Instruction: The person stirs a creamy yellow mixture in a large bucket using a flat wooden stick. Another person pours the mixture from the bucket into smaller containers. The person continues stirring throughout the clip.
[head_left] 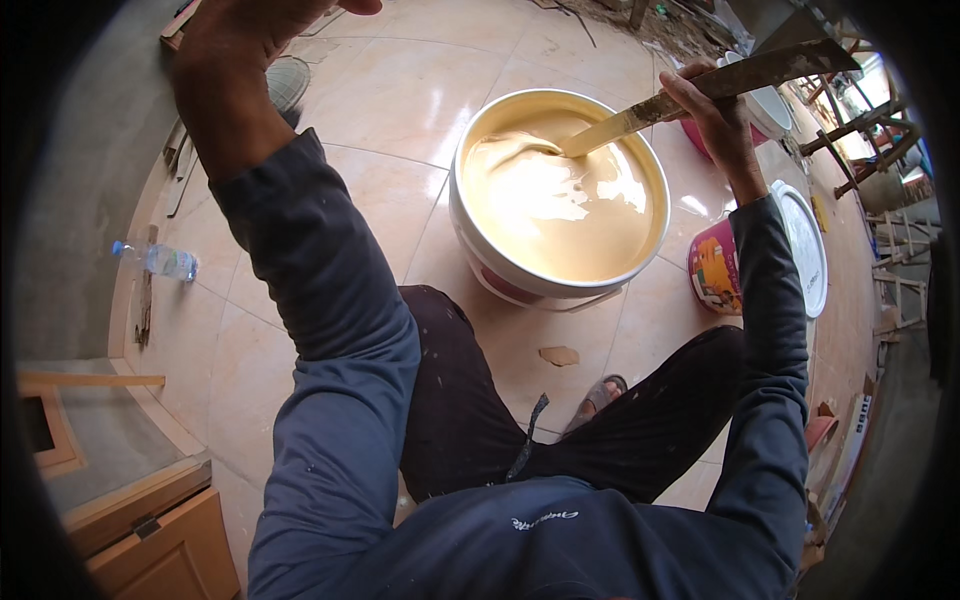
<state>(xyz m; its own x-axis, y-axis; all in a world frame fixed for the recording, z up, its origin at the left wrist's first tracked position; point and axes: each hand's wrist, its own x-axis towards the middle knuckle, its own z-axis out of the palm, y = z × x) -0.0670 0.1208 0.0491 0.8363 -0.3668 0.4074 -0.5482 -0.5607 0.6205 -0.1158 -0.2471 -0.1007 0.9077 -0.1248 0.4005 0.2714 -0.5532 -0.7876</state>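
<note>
My right hand [712,108] is wrapped round a flat wooden stirring stick [690,92]. The stick slants down to the left, and its lower end dips into cream-yellow paint [545,220]. A large white bucket [458,200] holds this paint on the floor in front of me, between and beyond my knees. Around the stick's tip the surface shows swirls and bright glare. My left hand [262,25] is raised at the upper left, away from the bucket. The picture's top edge cuts off most of its fingers, so what they hold, if anything, is hidden.
Right of the bucket stand a pink paint bucket [713,262], a white lid [800,250] and another pink-and-white bucket [768,108]. A water bottle [170,262] lies by the left wall. Wooden cabinet doors [165,550] are at lower left. A broken scrap [558,355] lies on the tiles.
</note>
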